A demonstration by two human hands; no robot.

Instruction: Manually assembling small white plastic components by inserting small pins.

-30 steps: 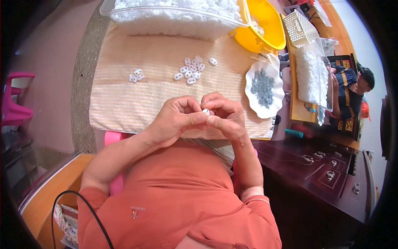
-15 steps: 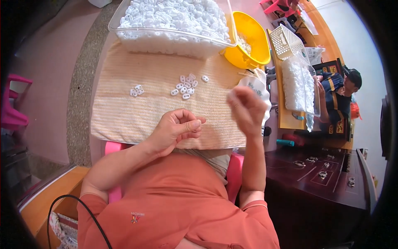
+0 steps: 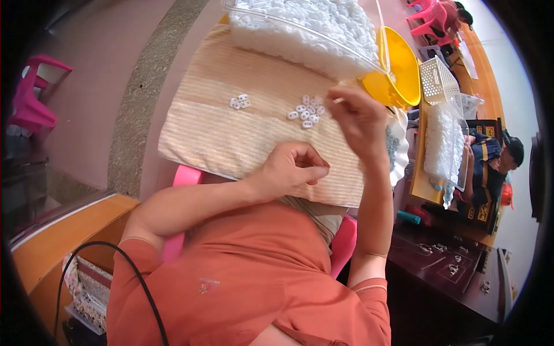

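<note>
Striped beige cloth (image 3: 231, 138) fills mid-frame: right hand (image 3: 360, 118), fingers pinched, perhaps on one piece, hovers beside white plastic rings (image 3: 307, 112) at upper centre; left hand (image 3: 291, 172) rests curled closed below.

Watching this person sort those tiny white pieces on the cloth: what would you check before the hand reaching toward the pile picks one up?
1. Right hand over the pile of small white pieces: ok, beside it.
2. Right fingers free to pinch: cannot tell, their tips are hidden.
3. Left hand steady on the striped cloth: ok, fingers curled.
4. Left hand holding a piece: cannot tell.
5. Smaller cluster of pieces out of the way: ok, apart to the left.
6. Clear bin of white pieces clear of the hand: ok.
</note>
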